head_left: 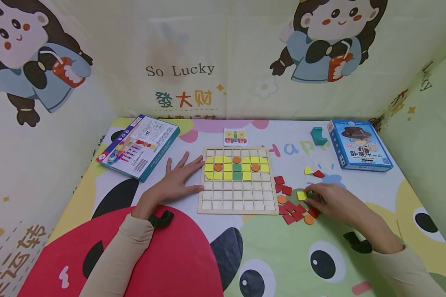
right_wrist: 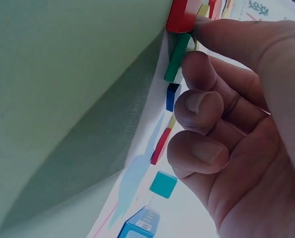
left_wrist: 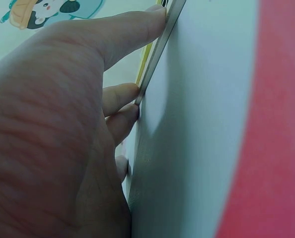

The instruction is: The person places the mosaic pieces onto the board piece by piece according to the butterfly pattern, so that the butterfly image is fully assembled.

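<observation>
A wooden grid board (head_left: 238,209) lies on the table, its upper rows partly filled with yellow, orange and green tiles. Fingers spread, my left hand (head_left: 176,179) rests at the board's left edge; thumb and fingertips touch that edge in the left wrist view. To the right of the board, my right hand (head_left: 332,202) pinches a yellow square tile (head_left: 301,195) between thumb and forefinger, low over the table. The other fingers are curled in the right wrist view, where a green tile (right_wrist: 177,58) shows beside them. A small butterfly pattern card (head_left: 236,137) lies behind the board.
Loose red tiles (head_left: 288,219) and orange discs (head_left: 309,219) lie between the board and my right hand. A yellow quarter piece (head_left: 308,170) is farther back. A game box (head_left: 139,146) lies back left; a blue box (head_left: 360,145) and a teal block (head_left: 318,136) stand back right.
</observation>
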Demonstrator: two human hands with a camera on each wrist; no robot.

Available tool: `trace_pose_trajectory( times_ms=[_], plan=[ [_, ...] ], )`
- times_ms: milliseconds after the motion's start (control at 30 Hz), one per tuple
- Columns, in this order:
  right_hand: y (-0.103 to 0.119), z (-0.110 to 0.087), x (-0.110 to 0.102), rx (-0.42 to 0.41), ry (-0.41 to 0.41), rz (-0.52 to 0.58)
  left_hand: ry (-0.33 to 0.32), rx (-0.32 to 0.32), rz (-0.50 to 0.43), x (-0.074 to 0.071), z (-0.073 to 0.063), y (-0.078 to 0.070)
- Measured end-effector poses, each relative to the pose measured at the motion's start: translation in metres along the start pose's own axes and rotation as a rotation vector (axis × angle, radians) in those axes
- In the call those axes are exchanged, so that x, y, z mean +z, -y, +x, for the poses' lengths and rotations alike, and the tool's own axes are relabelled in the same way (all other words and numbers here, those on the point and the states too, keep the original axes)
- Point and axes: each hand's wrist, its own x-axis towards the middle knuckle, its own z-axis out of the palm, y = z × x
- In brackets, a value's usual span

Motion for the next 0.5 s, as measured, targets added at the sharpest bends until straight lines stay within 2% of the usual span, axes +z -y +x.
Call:
trace_pose_trajectory(
  times_ms=[200, 500],
  plan=[
    [0.007, 0.008, -0.004, 0.006, -0.012, -0.043, -0.001, -0.002, 0.001, 0.0, -0.001, 0.001],
    [0.033, 0.039, -0.01, 0.052, 0.022, -0.064, 0.002, -0.002, 0.007, 0.0, 0.0, 0.001]
  ],
)
